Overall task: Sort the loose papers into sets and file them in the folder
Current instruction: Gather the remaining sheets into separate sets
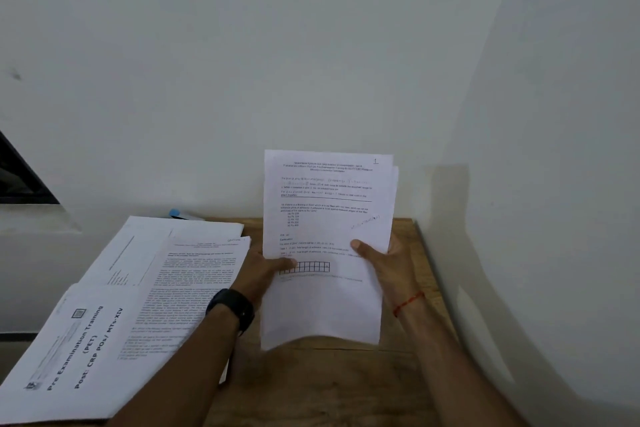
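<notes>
Sorting looks midway, filing unstarted: the left hand (pixel 266 270) and right hand (pixel 388 263) each pinch one thin set of sheets (pixel 325 211). Sorted piles (pixel 156 288) lie left of them on the worktop (pixel 346 385). No folder shows.

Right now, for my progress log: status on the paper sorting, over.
Left hand and right hand both grip a sheaf of papers, upright. Other stacks lie left on the table. No folder in view.

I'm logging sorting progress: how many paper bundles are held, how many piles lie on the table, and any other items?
Paper bundle held by left hand and right hand: 1
Overlapping paper piles on the table: 3 (cover-page pile, dense-text pile, rear pile)
Blue-capped object: 1
Total: 5
</notes>
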